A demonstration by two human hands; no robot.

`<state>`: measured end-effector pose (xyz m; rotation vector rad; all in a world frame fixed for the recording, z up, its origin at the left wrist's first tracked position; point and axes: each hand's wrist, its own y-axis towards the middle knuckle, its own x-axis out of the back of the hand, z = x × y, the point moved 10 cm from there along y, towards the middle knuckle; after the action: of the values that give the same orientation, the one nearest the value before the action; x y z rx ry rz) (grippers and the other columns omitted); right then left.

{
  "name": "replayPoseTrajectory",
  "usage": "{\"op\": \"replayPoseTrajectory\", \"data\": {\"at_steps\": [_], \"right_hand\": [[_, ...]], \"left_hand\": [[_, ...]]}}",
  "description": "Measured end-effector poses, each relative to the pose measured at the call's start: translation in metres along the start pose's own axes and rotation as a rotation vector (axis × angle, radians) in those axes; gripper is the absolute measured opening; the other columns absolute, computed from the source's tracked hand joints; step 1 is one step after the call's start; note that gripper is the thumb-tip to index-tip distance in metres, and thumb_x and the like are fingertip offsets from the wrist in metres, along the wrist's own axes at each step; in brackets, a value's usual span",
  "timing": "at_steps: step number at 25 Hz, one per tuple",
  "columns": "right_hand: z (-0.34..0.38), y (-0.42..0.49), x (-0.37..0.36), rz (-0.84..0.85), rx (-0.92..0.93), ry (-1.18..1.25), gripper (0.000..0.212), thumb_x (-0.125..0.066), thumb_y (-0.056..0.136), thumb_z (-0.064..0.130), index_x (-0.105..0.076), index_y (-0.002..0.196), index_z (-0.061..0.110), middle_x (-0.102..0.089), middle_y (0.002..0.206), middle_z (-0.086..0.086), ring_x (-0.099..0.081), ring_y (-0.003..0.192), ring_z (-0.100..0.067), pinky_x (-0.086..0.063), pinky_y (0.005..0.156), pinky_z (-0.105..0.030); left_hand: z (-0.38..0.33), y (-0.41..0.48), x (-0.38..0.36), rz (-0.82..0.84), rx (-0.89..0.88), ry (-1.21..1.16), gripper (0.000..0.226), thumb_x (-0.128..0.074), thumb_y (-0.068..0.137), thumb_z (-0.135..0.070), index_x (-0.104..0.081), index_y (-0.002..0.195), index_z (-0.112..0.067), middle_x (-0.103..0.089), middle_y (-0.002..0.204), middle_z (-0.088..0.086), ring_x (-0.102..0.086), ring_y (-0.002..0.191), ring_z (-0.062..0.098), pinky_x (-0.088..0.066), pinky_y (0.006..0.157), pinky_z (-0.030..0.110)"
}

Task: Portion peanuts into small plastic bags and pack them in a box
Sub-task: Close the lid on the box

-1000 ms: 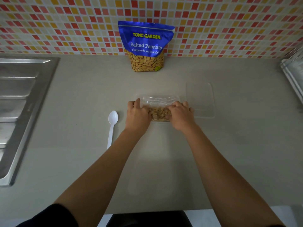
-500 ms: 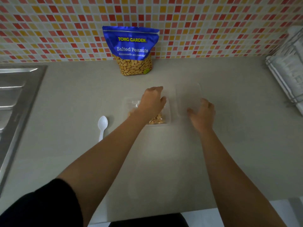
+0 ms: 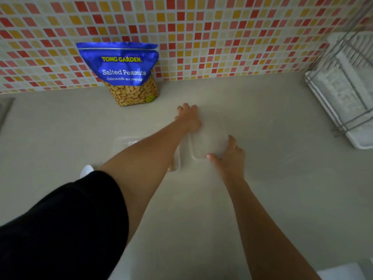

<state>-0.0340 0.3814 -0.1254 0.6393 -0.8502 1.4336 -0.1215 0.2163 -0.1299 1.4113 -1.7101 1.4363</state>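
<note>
A clear plastic box point(image 3: 207, 138) lies on the beige counter, hard to make out against it. My left hand point(image 3: 188, 118) reaches across and rests over the box's far left corner, fingers curled down. My right hand point(image 3: 230, 156) holds the near right corner, thumb on the near edge and fingers along the right side. A small clear bag with peanuts point(image 3: 175, 161) lies flat to the left of the box, mostly hidden under my left forearm. The big blue Salted Peanuts pouch point(image 3: 125, 73) stands upright against the tiled wall.
A white plastic spoon point(image 3: 86, 170) peeks out beside my black sleeve at the left. A wire dish rack on a white tray point(image 3: 343, 98) stands at the right edge. A steel sink corner point(image 3: 5, 108) shows at far left. Bare counter point(image 3: 282, 199) lies to the right.
Both hands let go of the small peanut bag, which stays on the counter. They moved right and away onto the clear box. The view also swung to the right.
</note>
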Motion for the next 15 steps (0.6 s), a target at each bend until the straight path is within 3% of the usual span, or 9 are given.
{"op": "replayPoseTrajectory", "data": {"at_steps": [2,5,7,9,10,12,13,15], "right_hand": [[-0.004,-0.001,0.003,-0.03,-0.016,0.056,0.085,-0.076,0.07,0.024,-0.03,0.138,0.003,-0.046,0.134,-0.02,-0.039,0.123,-0.038,-0.029,0.104,-0.038],[-0.013,-0.002,0.008,-0.059,-0.1,0.27,0.086,-0.075,0.074,0.02,-0.025,0.141,0.0,-0.041,0.14,-0.018,-0.04,0.128,-0.032,-0.029,0.105,-0.031],[-0.016,-0.002,0.01,-0.094,-0.209,0.571,0.081,-0.07,0.08,0.016,-0.02,0.143,0.003,-0.046,0.137,-0.014,-0.054,0.113,-0.027,-0.042,0.098,-0.033],[-0.013,-0.002,0.013,-0.186,-0.329,0.894,0.071,-0.066,0.084,0.013,-0.024,0.14,0.007,-0.049,0.128,-0.013,-0.06,0.086,-0.021,-0.054,0.075,-0.032],[-0.007,0.001,0.017,-0.232,-0.338,0.971,0.063,-0.065,0.084,0.014,-0.031,0.137,0.007,-0.051,0.122,-0.011,-0.06,0.077,-0.016,-0.055,0.068,-0.029],[0.022,0.005,0.027,-0.241,-0.215,0.834,0.051,-0.064,0.082,0.022,-0.048,0.128,0.008,-0.061,0.112,-0.01,-0.061,0.077,-0.012,-0.055,0.076,-0.033],[0.04,0.004,0.026,-0.197,-0.132,0.744,0.045,-0.062,0.083,0.024,-0.053,0.125,0.009,-0.066,0.106,-0.01,-0.061,0.078,-0.009,-0.053,0.082,-0.031],[0.07,-0.008,0.017,-0.114,-0.028,0.627,0.039,-0.057,0.089,0.02,-0.055,0.127,0.011,-0.069,0.096,-0.006,-0.058,0.072,0.003,-0.045,0.08,-0.015]], "left_hand": [[-0.004,0.002,0.017,-0.039,-0.022,-0.213,0.046,-0.047,0.091,-0.012,-0.037,0.135,-0.005,-0.03,0.136,0.018,-0.042,0.12,0.033,-0.041,0.097,0.038],[-0.002,-0.015,0.048,-0.05,-0.065,-0.944,0.021,-0.045,0.091,0.002,-0.055,0.109,-0.004,-0.053,0.098,0.011,-0.059,0.073,0.019,-0.053,0.067,0.027],[0.006,-0.038,0.067,-0.082,-0.061,-1.192,0.017,-0.048,0.091,0.002,-0.053,0.105,-0.007,-0.054,0.086,0.003,-0.058,0.067,0.014,-0.054,0.059,0.022],[0.022,-0.063,0.073,-0.113,-0.05,-1.356,0.022,-0.049,0.091,0.002,-0.049,0.111,-0.008,-0.055,0.087,0.003,-0.058,0.068,0.014,-0.056,0.058,0.022],[0.036,-0.078,0.073,-0.142,-0.026,-1.406,0.027,-0.049,0.09,0.003,-0.048,0.115,-0.008,-0.055,0.087,0.003,-0.059,0.068,0.015,-0.057,0.06,0.024],[0.077,-0.108,0.072,-0.285,0.055,-1.319,0.034,-0.048,0.089,0.001,-0.049,0.12,-0.009,-0.055,0.082,0.002,-0.061,0.067,0.017,-0.057,0.068,0.031],[0.1,-0.124,0.074,-0.389,0.107,-1.175,0.033,-0.048,0.088,-0.002,-0.053,0.119,-0.01,-0.056,0.079,0.001,-0.061,0.068,0.018,-0.055,0.072,0.033],[0.139,-0.159,0.077,-0.583,0.189,-0.824,0.024,-0.05,0.088,-0.013,-0.061,0.109,-0.011,-0.063,0.084,0.002,-0.061,0.078,0.02,-0.049,0.074,0.027]]}}
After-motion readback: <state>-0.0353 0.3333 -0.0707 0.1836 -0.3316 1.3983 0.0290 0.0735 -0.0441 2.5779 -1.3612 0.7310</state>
